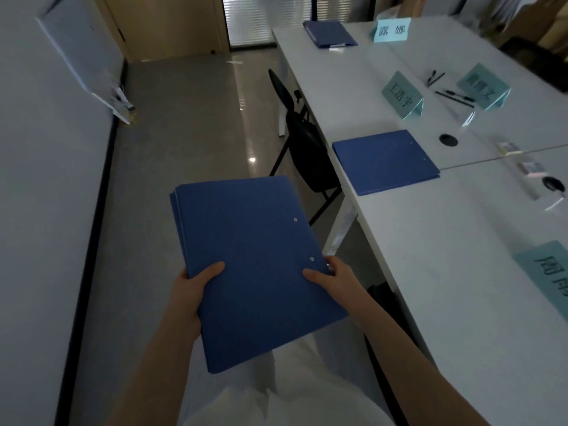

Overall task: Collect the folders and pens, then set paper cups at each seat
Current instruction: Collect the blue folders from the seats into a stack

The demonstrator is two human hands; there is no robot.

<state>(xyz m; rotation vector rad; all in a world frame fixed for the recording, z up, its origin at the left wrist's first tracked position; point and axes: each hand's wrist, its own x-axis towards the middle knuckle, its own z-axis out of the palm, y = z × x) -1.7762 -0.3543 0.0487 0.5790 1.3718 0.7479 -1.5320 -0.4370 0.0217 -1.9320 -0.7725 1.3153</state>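
Observation:
I hold a stack of blue folders [249,259] in front of me over the floor. My left hand [192,293] grips its left edge, thumb on top. My right hand [336,276] grips its right edge, thumb on the cover. Another blue folder [384,161] lies flat on the white table [461,272] near its left edge. A third blue folder [329,33] lies at the far end of the table. Black pens [455,96] lie between the name cards farther back, with another pen [435,77] beyond them.
Teal name cards [402,95] stand along the table, one [392,29] at the far end and one [547,272] near me. A black folding chair [304,139] stands at the table's left side. A white wall [46,179] runs along my left, with grey floor [184,124] between.

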